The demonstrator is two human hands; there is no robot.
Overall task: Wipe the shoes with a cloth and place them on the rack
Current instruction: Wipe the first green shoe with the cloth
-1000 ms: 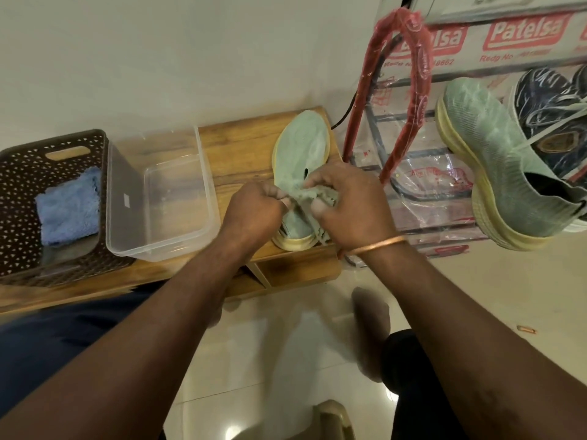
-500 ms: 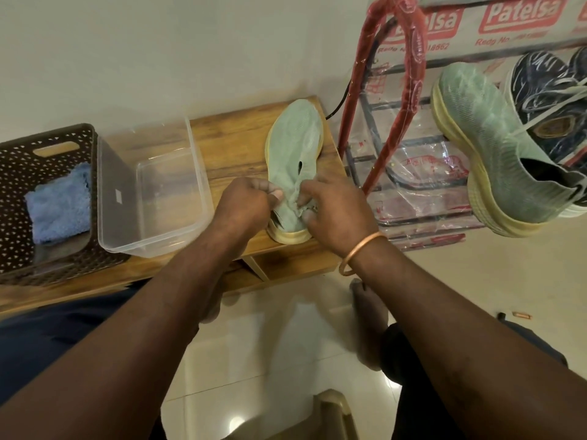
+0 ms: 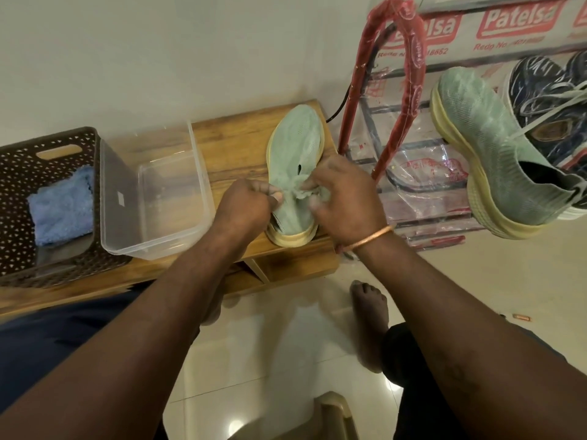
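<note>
A pale green shoe (image 3: pixel 297 144) with a cream sole stands on the wooden bench (image 3: pixel 235 144), toe pointing away from me. My left hand (image 3: pixel 246 206) pinches the knit fabric at the shoe's collar from the left. My right hand (image 3: pixel 344 193) pinches the bunched fabric there from the right. The matching green shoe (image 3: pixel 486 147) leans on the shoe rack (image 3: pixel 409 173) to the right, beside a dark blue sneaker (image 3: pixel 543 100). A folded blue cloth (image 3: pixel 62 206) lies in the brown basket (image 3: pixel 19 173) at the far left.
A clear plastic tub (image 3: pixel 152 192) sits on the bench between the basket and the shoe. The rack's red wrapped frame (image 3: pixel 409 61) rises just right of the bench. My bare foot (image 3: pixel 370 315) rests on the tiled floor below.
Both hands have stayed at the shoe's collar, shifting slightly as they tug and bunch the fabric. The shoe has kept its place on the bench.
</note>
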